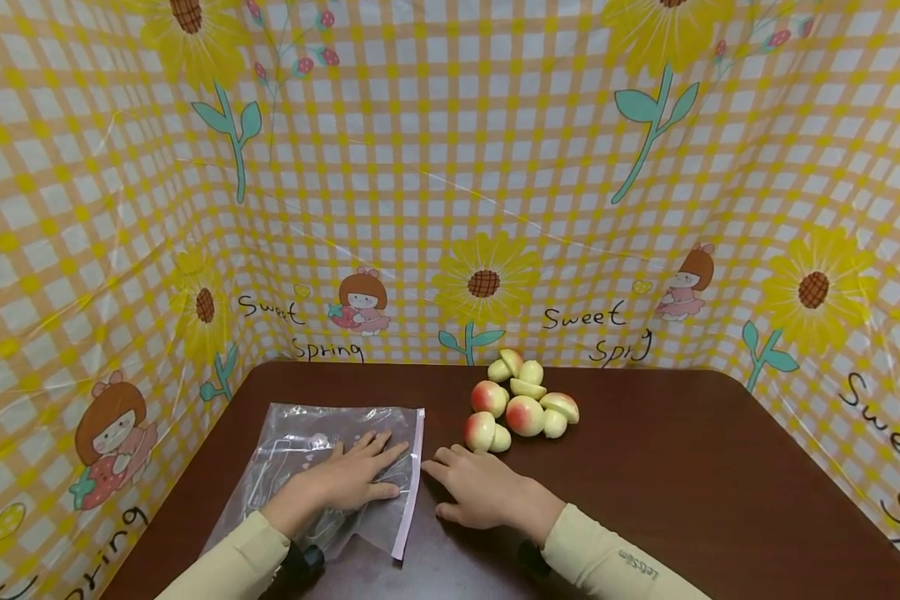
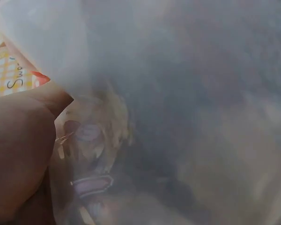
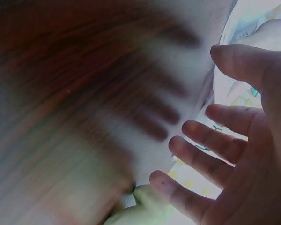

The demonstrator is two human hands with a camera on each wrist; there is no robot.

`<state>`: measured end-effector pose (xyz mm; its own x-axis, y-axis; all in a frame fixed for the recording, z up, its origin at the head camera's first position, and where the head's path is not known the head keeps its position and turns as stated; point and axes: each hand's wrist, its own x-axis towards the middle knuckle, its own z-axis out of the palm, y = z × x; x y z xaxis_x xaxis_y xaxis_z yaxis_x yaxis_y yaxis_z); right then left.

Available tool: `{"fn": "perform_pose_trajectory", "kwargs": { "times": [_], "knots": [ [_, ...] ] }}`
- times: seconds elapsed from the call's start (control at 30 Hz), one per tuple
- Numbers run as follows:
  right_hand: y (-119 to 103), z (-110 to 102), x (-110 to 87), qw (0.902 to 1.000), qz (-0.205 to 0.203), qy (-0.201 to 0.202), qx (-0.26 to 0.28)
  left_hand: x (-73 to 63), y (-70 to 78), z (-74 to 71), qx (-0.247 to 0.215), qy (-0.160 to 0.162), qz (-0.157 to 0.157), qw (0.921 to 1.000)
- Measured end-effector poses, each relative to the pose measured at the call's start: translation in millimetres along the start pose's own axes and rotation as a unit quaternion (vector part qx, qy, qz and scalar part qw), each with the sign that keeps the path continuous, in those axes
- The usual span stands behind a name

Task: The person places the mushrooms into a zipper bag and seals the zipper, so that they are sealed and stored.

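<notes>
A clear zip bag point(image 1: 288, 437) lies flat at the table's left, its pale zip strip point(image 1: 412, 492) toward the right. My left hand point(image 1: 348, 479) is spread over the bag with its fingers extended. In the left wrist view, hazy plastic fills most of the picture beside part of that hand point(image 2: 18, 154). My right hand point(image 1: 483, 487) is just right of the zip strip, palm down and holding nothing. Its fingers point(image 3: 206, 164) are extended and apart in the right wrist view. Several toy mushrooms point(image 1: 525, 416), cream with reddish caps, are clustered beyond the right hand.
The dark brown table point(image 1: 667, 483) has rounded far corners. A checked cloth point(image 1: 427, 183) with sunflowers and lettering surrounds its back and sides. Dark wrist devices point(image 1: 303, 565) show under the sleeves.
</notes>
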<state>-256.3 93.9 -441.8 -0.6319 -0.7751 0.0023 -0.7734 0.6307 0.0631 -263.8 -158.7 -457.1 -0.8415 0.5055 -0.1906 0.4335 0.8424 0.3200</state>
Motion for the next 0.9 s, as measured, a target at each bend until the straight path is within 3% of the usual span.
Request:
{"fn": "perform_pose_trajectory", "kwargs": {
  "times": [0.9],
  "knots": [
    [2, 10, 6.0, 0.999, 0.03, 0.031, -0.001, -0.4, -6.0, -4.6, -0.059, 0.004, 0.012, 0.9982]
  ]
}}
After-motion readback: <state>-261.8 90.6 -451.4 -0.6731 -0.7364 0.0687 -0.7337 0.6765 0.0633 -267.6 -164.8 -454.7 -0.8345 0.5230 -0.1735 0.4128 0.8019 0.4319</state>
